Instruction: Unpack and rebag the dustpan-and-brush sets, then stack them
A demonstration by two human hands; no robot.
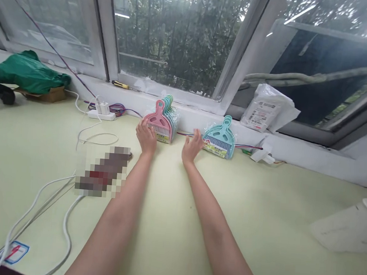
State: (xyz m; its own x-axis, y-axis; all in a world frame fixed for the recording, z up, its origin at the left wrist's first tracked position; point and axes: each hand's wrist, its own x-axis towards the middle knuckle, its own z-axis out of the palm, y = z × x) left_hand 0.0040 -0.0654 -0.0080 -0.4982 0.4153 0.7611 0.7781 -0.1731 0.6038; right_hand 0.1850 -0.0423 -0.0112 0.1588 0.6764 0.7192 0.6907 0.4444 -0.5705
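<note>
A row of mini dustpan-and-brush sets in clear wrap leans upright against the sill wall, with a pink dustpan [160, 119] in front and blue and green ones behind it. My left hand [146, 137] rests at the left edge of the pink one, fingers outstretched and apart, not wrapped around it. Further right, a light-blue dustpan set [220, 137] with a yellow-green label leans on the same wall. Beside its left edge is my right hand [192, 147], fingers extended and nothing held; whether it touches the wrap I cannot tell.
White cables [67, 226] and a pixelated object [104, 171] lie left on the pale table [169, 238]. Behind them are a power strip [102, 115] and a green bag [26, 74]. A screwdriver [120, 84] and a plastic-wrapped package [263, 109] sit along the sill.
</note>
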